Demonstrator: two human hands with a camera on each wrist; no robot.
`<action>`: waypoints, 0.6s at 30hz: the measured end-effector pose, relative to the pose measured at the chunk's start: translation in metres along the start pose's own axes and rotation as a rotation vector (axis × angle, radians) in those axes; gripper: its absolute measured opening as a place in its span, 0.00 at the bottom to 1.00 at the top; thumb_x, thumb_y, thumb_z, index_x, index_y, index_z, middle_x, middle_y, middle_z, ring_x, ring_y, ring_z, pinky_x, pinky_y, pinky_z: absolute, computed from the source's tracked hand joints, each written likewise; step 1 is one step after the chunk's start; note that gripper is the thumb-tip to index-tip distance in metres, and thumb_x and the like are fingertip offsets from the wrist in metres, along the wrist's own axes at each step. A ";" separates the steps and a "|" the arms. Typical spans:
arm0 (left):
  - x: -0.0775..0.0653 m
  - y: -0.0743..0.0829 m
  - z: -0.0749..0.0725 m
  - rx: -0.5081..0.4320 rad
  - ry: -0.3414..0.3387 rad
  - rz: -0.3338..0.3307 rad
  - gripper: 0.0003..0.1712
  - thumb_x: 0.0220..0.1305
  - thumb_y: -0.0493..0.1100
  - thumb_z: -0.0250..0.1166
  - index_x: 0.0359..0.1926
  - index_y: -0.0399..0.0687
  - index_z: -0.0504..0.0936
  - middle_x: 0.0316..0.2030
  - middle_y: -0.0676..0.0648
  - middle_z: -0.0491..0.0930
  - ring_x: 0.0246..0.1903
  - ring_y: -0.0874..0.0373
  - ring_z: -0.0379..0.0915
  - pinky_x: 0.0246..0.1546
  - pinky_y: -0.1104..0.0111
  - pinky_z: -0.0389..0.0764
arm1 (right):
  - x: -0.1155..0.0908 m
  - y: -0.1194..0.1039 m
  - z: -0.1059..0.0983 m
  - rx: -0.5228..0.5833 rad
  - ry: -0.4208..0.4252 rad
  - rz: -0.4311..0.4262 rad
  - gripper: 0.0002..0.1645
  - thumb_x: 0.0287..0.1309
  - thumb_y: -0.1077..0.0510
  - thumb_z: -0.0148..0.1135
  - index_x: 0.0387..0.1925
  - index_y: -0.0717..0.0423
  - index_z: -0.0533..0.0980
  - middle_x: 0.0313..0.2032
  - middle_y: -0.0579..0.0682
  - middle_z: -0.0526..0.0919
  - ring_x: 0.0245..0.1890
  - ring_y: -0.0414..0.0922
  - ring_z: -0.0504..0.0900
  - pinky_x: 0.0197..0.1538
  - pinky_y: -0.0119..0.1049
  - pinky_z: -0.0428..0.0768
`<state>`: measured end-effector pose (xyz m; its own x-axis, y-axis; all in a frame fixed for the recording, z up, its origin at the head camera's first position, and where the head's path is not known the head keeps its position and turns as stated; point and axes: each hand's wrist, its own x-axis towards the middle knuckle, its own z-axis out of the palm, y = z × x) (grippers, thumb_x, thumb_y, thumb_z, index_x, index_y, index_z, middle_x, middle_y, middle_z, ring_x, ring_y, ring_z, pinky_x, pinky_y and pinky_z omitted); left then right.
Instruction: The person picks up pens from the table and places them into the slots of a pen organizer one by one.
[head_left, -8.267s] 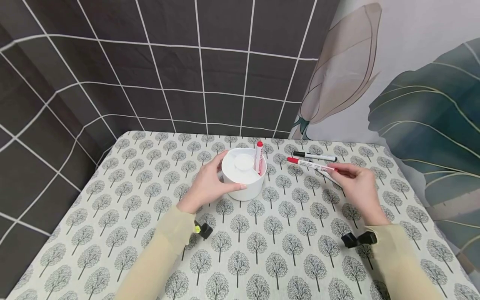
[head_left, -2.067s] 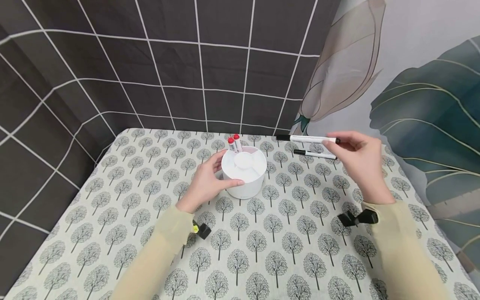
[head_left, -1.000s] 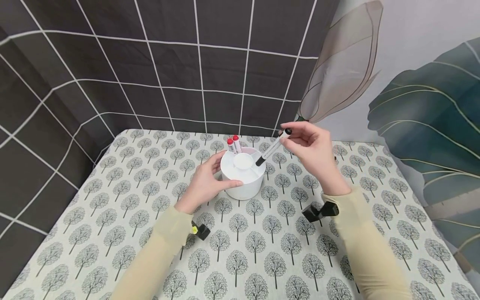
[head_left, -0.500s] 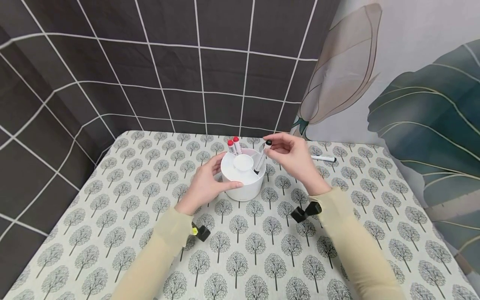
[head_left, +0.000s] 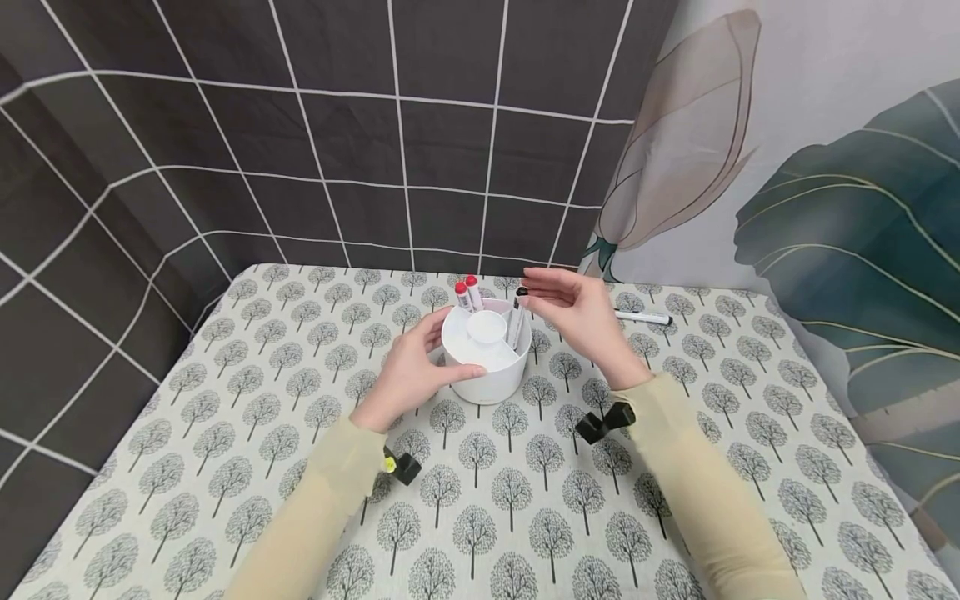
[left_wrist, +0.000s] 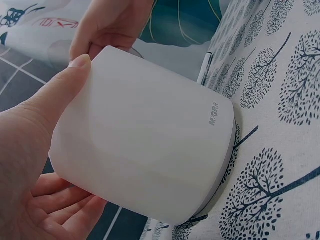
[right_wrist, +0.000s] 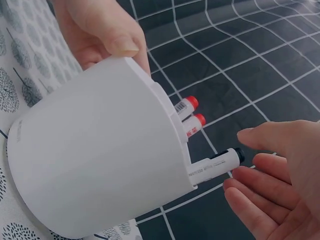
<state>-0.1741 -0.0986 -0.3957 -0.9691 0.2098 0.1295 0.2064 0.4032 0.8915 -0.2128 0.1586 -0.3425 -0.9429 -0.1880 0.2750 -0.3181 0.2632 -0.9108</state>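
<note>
A round white pen holder (head_left: pixel 486 385) with divided compartments stands on the table, and my left hand (head_left: pixel 411 371) grips its left side, thumb at the front near the rim. Two red-capped markers (head_left: pixel 467 293) stand in its back compartment. A black-ended whiteboard marker (head_left: pixel 516 321) stands in the right compartment. At that marker's upper end is my right hand (head_left: pixel 576 321). In the right wrist view, the fingers (right_wrist: pixel 265 182) and thumb are spread around the marker's black end (right_wrist: pixel 241 155), without pinching it.
Another black-and-white marker (head_left: pixel 645 317) lies on the table to the right, partly hidden behind the right hand. A tree-patterned cloth (head_left: pixel 480 517) covers the table. Behind it hangs a dark gridded curtain (head_left: pixel 442 142).
The right hand's earlier red marker now stands in the holder, whose compartments have turned. More recently, the right hand carried a black marker leftward, lowered it into the right compartment and released it.
</note>
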 end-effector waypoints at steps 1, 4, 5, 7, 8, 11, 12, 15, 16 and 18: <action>0.000 0.000 0.000 -0.001 0.001 0.001 0.62 0.43 0.59 0.84 0.76 0.47 0.64 0.68 0.47 0.71 0.66 0.50 0.69 0.66 0.61 0.71 | 0.000 0.000 0.000 0.002 0.002 -0.004 0.23 0.60 0.63 0.73 0.57 0.60 0.81 0.51 0.56 0.86 0.48 0.48 0.86 0.53 0.33 0.83; 0.000 -0.001 0.000 -0.002 0.000 0.000 0.62 0.43 0.60 0.84 0.76 0.47 0.64 0.68 0.47 0.71 0.66 0.50 0.69 0.66 0.61 0.71 | -0.002 0.000 -0.003 0.012 0.019 -0.004 0.23 0.60 0.61 0.74 0.57 0.60 0.81 0.51 0.56 0.86 0.48 0.47 0.86 0.53 0.33 0.83; 0.001 -0.001 0.000 -0.001 0.000 -0.002 0.62 0.43 0.60 0.84 0.76 0.48 0.64 0.68 0.47 0.71 0.66 0.50 0.69 0.66 0.61 0.71 | -0.002 0.000 -0.004 0.015 0.024 -0.005 0.23 0.60 0.60 0.74 0.57 0.60 0.81 0.51 0.55 0.86 0.48 0.47 0.87 0.54 0.33 0.83; 0.001 -0.001 0.001 0.001 0.000 -0.006 0.62 0.43 0.60 0.84 0.76 0.48 0.64 0.68 0.48 0.71 0.66 0.50 0.69 0.66 0.61 0.71 | -0.004 -0.001 -0.006 0.023 0.033 -0.006 0.23 0.60 0.59 0.74 0.57 0.60 0.82 0.51 0.55 0.86 0.48 0.46 0.87 0.54 0.34 0.83; 0.001 -0.001 0.001 0.001 0.001 -0.008 0.62 0.43 0.60 0.84 0.76 0.48 0.64 0.68 0.48 0.71 0.66 0.50 0.69 0.66 0.61 0.71 | -0.005 -0.001 -0.007 0.026 0.037 -0.008 0.23 0.60 0.58 0.74 0.56 0.60 0.82 0.51 0.55 0.86 0.48 0.46 0.87 0.54 0.34 0.83; 0.001 0.000 0.001 0.005 0.001 -0.016 0.62 0.43 0.59 0.84 0.76 0.49 0.64 0.68 0.48 0.71 0.66 0.51 0.69 0.66 0.62 0.71 | -0.009 -0.004 -0.011 0.034 0.042 -0.014 0.23 0.61 0.57 0.74 0.56 0.59 0.82 0.51 0.55 0.86 0.48 0.46 0.86 0.55 0.35 0.83; 0.001 -0.001 0.001 0.005 0.001 -0.015 0.62 0.43 0.59 0.84 0.76 0.49 0.64 0.68 0.48 0.71 0.66 0.50 0.69 0.66 0.61 0.71 | -0.010 -0.004 -0.013 0.032 0.044 -0.014 0.23 0.61 0.56 0.74 0.55 0.59 0.82 0.51 0.55 0.86 0.49 0.46 0.86 0.55 0.34 0.82; 0.001 -0.001 0.001 0.007 0.004 -0.014 0.62 0.43 0.59 0.85 0.76 0.49 0.64 0.68 0.48 0.71 0.66 0.51 0.69 0.66 0.62 0.72 | -0.012 -0.005 -0.018 0.023 0.046 -0.002 0.23 0.61 0.55 0.74 0.55 0.58 0.82 0.52 0.55 0.86 0.50 0.46 0.86 0.55 0.34 0.82; 0.001 -0.001 0.001 0.006 0.003 -0.012 0.62 0.43 0.59 0.85 0.76 0.48 0.64 0.68 0.48 0.71 0.65 0.51 0.69 0.66 0.62 0.72 | -0.013 -0.005 -0.019 0.020 0.046 0.005 0.23 0.61 0.55 0.74 0.56 0.58 0.82 0.52 0.55 0.86 0.50 0.46 0.86 0.56 0.33 0.81; 0.001 -0.001 0.001 0.003 0.004 -0.012 0.62 0.43 0.59 0.85 0.76 0.47 0.64 0.68 0.48 0.71 0.65 0.51 0.69 0.65 0.62 0.72 | -0.016 -0.004 -0.022 0.009 0.052 0.022 0.24 0.61 0.53 0.74 0.56 0.57 0.82 0.52 0.53 0.86 0.51 0.45 0.85 0.57 0.33 0.81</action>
<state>-0.1749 -0.0981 -0.3964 -0.9720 0.2018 0.1207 0.1956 0.4085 0.8916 -0.1991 0.1813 -0.3364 -0.9537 -0.1323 0.2701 -0.2962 0.2584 -0.9195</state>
